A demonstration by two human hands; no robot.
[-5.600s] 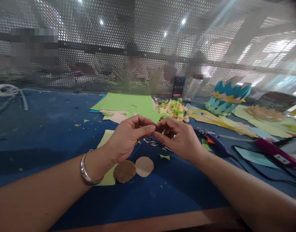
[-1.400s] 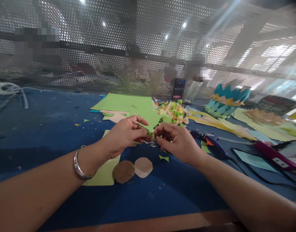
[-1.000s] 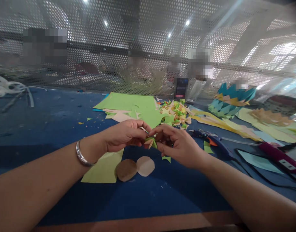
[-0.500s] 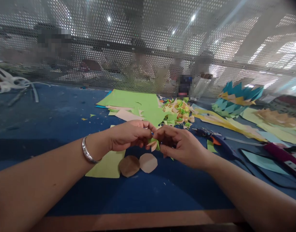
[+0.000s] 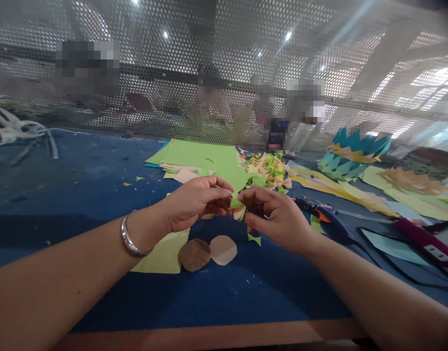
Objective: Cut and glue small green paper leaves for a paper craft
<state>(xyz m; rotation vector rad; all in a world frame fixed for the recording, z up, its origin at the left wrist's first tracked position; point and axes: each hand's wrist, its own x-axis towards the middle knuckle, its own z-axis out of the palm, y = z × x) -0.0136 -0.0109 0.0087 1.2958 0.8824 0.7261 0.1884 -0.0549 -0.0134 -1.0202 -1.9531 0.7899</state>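
Between my two hands is a small folded green and peach paper piece [image 5: 239,209], held above the blue table. My left hand [image 5: 198,202], with a silver bangle at the wrist, pinches its left side. From the right, my right hand [image 5: 273,212] grips the same piece with thumb and fingers. Part of the paper is hidden by the fingers. Below the hands lie a brown paper disc [image 5: 195,255] and a pale peach paper disc [image 5: 224,250], side by side. A light green sheet [image 5: 161,253] rests under my left wrist, and a green scrap [image 5: 255,239] lies below my right hand.
Stacked green sheets [image 5: 202,152] and a heap of cut paper pieces [image 5: 269,170] lie ahead. To the right are a glue gun [image 5: 328,219], a purple power strip [image 5: 424,241] with black cable, and a zigzag paper crown [image 5: 355,153]. A perforated screen [image 5: 154,63] stands behind.
The paper piece has turned between my fingers and shifted slightly right and up. My left fingers are a little straighter. The view has shifted slightly, and the green scrap shows more.
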